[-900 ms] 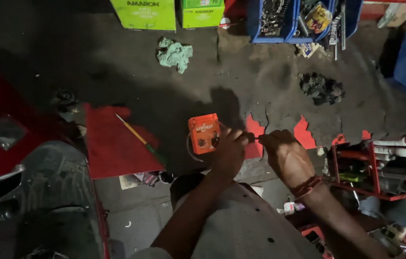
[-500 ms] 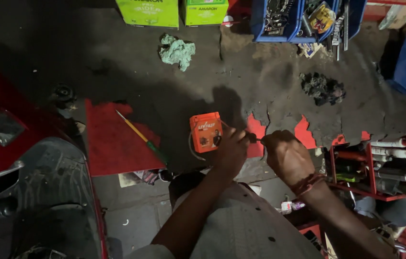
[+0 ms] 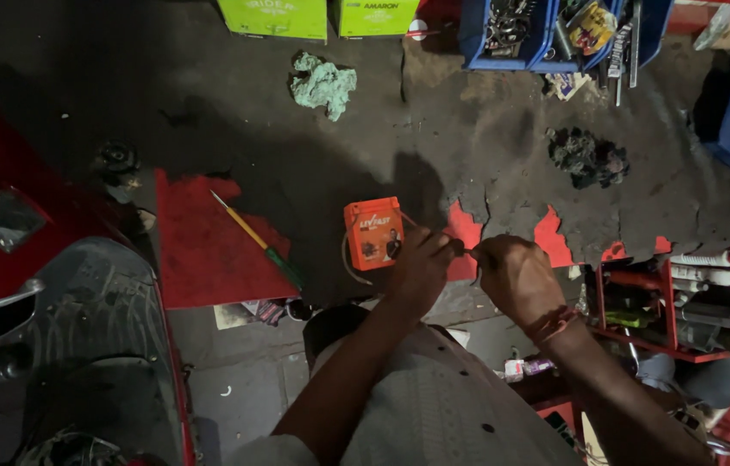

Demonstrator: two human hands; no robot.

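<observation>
Centrally, a small orange battery (image 3: 373, 233) on the floor is steadied by the left hand (image 3: 416, 272), while a thin tool is pinched by the right hand (image 3: 511, 276) beside it, probably at its wiring.

Two green boxes (image 3: 274, 15), one orange battery (image 3: 373, 233).
</observation>
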